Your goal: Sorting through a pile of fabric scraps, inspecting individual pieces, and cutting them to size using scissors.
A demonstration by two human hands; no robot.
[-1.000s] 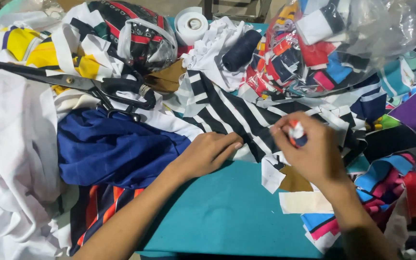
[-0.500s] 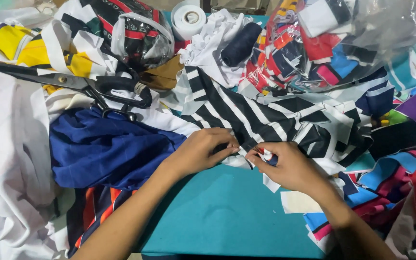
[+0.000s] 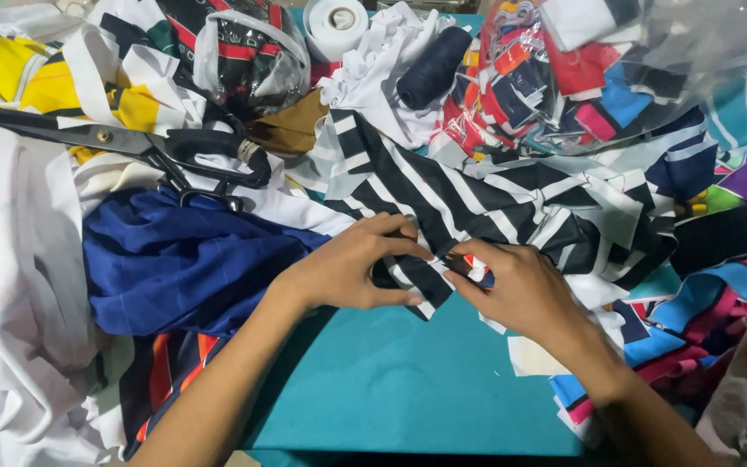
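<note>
At the centre of the frame the left hand (image 3: 343,270) pinches the lower edge of the black-and-white striped fabric (image 3: 477,195) between thumb and fingers, while the right hand (image 3: 512,290), just beside it, has its fingers clamped on a small red-and-white object (image 3: 475,264) against that same edge, above the teal surface (image 3: 391,389).

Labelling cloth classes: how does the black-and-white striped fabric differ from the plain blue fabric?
The black-and-white striped fabric carries bold stripes; the plain blue fabric is one solid colour. The striped fabric is pinched by both the left hand and right hand; the blue fabric lies beside the left wrist, ungripped. Both are crumpled on the teal table.
</note>
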